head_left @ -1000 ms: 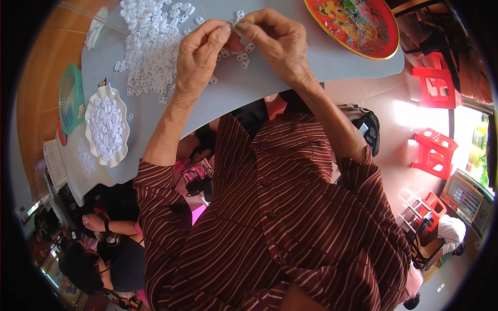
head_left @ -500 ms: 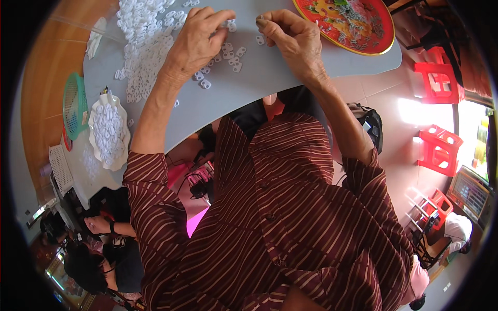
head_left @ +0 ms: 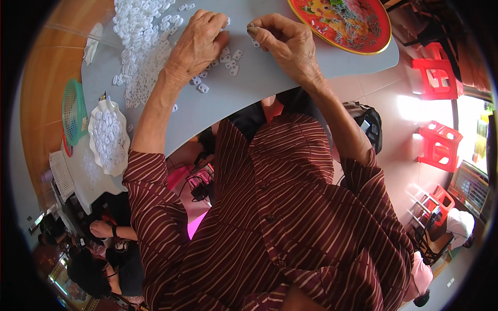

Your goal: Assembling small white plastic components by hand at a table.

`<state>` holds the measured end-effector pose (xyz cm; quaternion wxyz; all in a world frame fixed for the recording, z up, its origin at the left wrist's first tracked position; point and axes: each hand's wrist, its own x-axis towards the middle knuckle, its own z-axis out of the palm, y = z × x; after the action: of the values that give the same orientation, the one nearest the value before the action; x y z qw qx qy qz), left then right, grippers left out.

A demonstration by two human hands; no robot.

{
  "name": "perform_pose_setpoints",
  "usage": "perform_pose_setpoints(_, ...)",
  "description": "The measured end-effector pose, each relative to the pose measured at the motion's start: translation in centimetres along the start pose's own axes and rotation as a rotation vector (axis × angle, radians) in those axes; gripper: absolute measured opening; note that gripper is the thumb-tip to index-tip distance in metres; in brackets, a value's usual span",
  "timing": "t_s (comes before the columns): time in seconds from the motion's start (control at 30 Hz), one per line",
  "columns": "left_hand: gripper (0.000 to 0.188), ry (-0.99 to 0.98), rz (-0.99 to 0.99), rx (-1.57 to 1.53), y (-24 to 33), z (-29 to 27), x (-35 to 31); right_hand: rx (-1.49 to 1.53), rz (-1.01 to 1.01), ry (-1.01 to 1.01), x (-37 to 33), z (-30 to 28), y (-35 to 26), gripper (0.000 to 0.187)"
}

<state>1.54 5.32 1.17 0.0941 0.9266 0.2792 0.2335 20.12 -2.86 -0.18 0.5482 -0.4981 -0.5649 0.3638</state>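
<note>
My left hand is over the grey table, its fingers curled down and the tips partly hidden. A small white plastic piece with holes shows at its index fingertip. Opposite it, my right hand has thumb and index finger pinched together; what they hold is too small to make out. Under the right fingers a white piece lies on the table. Several more loose white pieces lie between my hands and by my left wrist. A large heap of white pieces spreads to the left.
At the far right stands a red, flower-patterned round tray with many small silvery bits. A scalloped white dish of white pieces and a green basket are at the left. Red stools stand on the floor; another person's hand shows lower left.
My left index finger has drawn in and covers more of the white piece beside it. My right hand has shifted slightly left and nearer, now partly over a white piece.
</note>
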Motion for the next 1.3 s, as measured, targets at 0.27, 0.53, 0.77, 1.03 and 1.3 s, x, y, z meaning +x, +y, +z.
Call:
perform_pose_setpoints(0.27, 0.009, 0.183, -0.448, -0.730, 0.8, -0.1, -1.1, 0.041, 0.004, 0.011, 0.3, 0.4, 0.6, 0.020)
perform_pose_setpoints(0.53, 0.016, 0.363, -0.472, -1.254, 2.4, 1.3, -1.6, 0.102, -0.037, -0.044, 0.3, 1.3, 0.3, 0.019)
perform_pose_setpoints(0.77, 0.017, 0.314, -0.515, -1.022, 4.2, 1.1, -1.7, 0.179, 0.005, -0.048, 0.3, 1.0, -0.1, 0.017)
perform_pose_setpoints(1.03, 0.020, 0.261, -0.493, -0.866, 5.6, 0.7, -1.3, 0.084, -0.014, 0.078, 0.1, 1.6, -1.0, 0.013)
perform_pose_setpoints(1.3, 0.021, 0.172, -0.604, -0.970, 4.6, 1.2, -1.7, 0.049, -0.045, 0.102, 0.3, 1.8, -0.1, 0.011)
